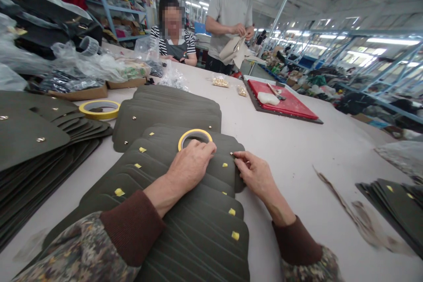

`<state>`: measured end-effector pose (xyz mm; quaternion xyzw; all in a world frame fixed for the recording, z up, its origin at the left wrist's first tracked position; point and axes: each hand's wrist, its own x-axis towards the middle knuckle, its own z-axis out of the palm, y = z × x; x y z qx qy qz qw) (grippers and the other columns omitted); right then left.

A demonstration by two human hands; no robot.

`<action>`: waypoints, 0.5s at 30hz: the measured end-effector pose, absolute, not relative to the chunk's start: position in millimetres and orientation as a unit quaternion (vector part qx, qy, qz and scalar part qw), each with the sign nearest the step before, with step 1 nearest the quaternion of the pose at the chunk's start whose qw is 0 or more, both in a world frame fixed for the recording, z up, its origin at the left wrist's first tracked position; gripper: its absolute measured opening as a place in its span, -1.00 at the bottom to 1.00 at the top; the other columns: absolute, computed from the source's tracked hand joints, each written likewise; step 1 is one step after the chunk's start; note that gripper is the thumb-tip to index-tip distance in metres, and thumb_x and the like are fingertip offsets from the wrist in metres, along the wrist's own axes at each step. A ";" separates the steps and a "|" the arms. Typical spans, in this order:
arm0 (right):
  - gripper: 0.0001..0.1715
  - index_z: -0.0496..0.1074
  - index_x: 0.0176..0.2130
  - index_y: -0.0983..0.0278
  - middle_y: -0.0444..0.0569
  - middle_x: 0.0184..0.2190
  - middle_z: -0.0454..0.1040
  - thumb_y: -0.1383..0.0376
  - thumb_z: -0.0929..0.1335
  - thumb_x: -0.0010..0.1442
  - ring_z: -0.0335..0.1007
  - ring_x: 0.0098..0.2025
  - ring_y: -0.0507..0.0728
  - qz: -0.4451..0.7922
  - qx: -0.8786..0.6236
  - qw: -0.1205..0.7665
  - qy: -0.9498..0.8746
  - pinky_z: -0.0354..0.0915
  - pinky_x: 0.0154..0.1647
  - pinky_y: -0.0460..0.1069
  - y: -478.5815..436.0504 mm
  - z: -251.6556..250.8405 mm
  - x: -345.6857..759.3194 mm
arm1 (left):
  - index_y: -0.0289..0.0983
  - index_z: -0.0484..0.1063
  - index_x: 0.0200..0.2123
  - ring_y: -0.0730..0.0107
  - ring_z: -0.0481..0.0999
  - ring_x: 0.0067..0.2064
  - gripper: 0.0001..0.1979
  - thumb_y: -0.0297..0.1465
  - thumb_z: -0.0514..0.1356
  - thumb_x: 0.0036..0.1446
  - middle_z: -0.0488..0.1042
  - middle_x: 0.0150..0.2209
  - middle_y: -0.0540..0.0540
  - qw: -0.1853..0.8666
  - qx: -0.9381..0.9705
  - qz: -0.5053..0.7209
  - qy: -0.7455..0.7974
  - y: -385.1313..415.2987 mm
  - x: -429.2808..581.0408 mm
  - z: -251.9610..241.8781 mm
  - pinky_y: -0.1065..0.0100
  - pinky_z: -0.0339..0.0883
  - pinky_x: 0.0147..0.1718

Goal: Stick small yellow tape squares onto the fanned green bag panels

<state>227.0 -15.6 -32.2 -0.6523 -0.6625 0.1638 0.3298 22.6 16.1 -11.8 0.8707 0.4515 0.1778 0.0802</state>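
Overlapping dark olive panels (198, 220) lie in a fanned stack in front of me, several with small bits of yellow tape (235, 235). My left hand (190, 163) is closed at the near side of a yellow tape roll (194, 131) lying on the upper panels; its fingertips are partly hidden. At the right edge of the top panel, my right hand (253, 169) pinches the corner with thumb and forefinger, right beside a small gold stud (231, 153). Behind sits another pile of olive panels (172, 105) with metal studs.
A second tape roll (99, 115) and a large panel stack (36, 141) are at left. Bags of gold hardware (220, 82) and a red board (291, 101) stand farther back. Fabric strips (343, 211) and more panels (393, 207) lie right. Two people are across the table.
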 end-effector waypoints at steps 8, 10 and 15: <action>-0.69 0.53 -0.15 0.22 -0.03 -0.25 0.54 0.36 0.26 0.17 0.42 -0.29 0.10 0.136 -0.635 0.299 -0.699 0.32 -0.20 0.02 -12.3 -41.1 237.1 | -0.23 0.34 -0.20 0.25 0.37 -0.13 -0.86 -0.48 0.01 0.25 0.46 -0.23 -0.07 0.094 0.888 0.171 0.416 21.3 21.2 -13.8 0.24 0.28 -0.13; -0.70 0.53 -0.15 0.21 -0.04 -0.28 0.50 0.36 0.27 0.17 0.41 -0.28 0.09 0.130 -0.638 0.295 -0.699 0.31 -0.19 0.01 -10.4 -42.4 238.8 | -0.22 0.34 -0.23 0.26 0.39 -0.19 -0.86 -0.49 0.01 0.23 0.45 -0.28 -0.06 0.104 0.900 0.144 0.399 19.0 20.7 -10.7 0.28 0.28 -0.21; -0.73 0.53 -0.16 0.24 -0.02 -0.33 0.45 0.34 0.29 0.18 0.40 -0.28 0.12 0.073 -0.654 0.316 -0.684 0.30 -0.17 0.02 -7.3 -42.6 237.8 | -0.22 0.36 -0.23 0.31 0.45 -0.22 -0.84 -0.47 -0.01 0.25 0.47 -0.28 -0.05 0.138 0.914 0.124 0.362 12.9 15.6 -5.3 0.33 0.30 -0.26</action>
